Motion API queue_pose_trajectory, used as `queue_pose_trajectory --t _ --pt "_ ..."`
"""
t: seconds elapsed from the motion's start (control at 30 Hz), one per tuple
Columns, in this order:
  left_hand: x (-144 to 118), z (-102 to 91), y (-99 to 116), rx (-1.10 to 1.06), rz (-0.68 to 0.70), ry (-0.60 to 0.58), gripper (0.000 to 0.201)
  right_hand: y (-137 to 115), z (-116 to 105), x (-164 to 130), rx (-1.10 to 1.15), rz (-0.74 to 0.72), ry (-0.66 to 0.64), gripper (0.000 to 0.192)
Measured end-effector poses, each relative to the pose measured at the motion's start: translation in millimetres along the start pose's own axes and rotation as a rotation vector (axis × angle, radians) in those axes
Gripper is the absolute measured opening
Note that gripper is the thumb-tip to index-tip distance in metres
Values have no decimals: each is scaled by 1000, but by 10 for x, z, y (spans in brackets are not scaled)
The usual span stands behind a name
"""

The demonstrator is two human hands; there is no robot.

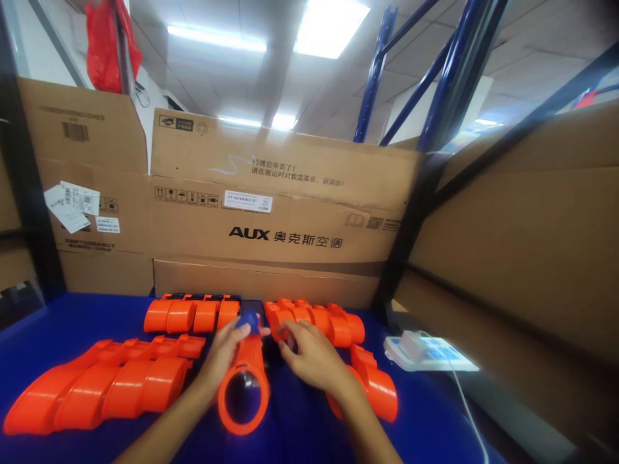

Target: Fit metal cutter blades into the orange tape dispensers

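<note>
Orange plastic forms the tube-shaped part [244, 380] held at the centre of the blue work surface [58, 322]. Its long axis runs away from the person: the open round mouth faces the camera, and the far end, capped by a blue knob [249, 320], points toward the cardboard boxes [271, 212]. The left hand [223, 353] is wrapped against the part's left side, fingers curled round its upper section near the knob. The right hand [312, 357] is set just to the right, fingers bent toward the far end; whether anything is gripped by it cannot be told.

Rows of similar orange parts are laid out around it: a near-left row [106, 386], a far-left row [191, 314], a far-right row [319, 322] and a piece [380, 386] beside the right wrist. A white device with a cable [425, 351] rests near the right edge.

The surface is closed at the back by the boxes and on the right by cardboard [522, 258] and blue racking [449, 71]. Bare blue surface is visible toward the near edge.
</note>
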State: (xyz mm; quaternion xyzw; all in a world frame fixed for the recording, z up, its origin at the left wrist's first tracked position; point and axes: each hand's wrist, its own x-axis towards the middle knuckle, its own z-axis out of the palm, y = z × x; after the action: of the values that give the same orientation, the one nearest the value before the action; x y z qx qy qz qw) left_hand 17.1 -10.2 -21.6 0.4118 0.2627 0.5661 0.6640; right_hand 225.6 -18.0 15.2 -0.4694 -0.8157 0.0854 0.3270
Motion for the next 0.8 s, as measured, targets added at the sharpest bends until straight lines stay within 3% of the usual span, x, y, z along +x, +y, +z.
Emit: queue_pose_trajectory --t 0.17,0.33,0.5,0.67,0.8 --pt "-33 29 27 -89 -36 -16 51 96 42 -107 -146 -4 -107 29" --pt "-85 87 2 -92 -12 -24 50 71 -1 -97 -99 -49 -39 29" --pt "-78 75 -35 -112 -49 -59 38 64 -107 -41 77 -31 -66 22" --pt "-123 37 -89 -18 -132 -149 43 45 -42 52 281 -30 99 16" --pt "-168 36 -133 56 -128 -122 48 -19 98 91 493 -9 157 8"
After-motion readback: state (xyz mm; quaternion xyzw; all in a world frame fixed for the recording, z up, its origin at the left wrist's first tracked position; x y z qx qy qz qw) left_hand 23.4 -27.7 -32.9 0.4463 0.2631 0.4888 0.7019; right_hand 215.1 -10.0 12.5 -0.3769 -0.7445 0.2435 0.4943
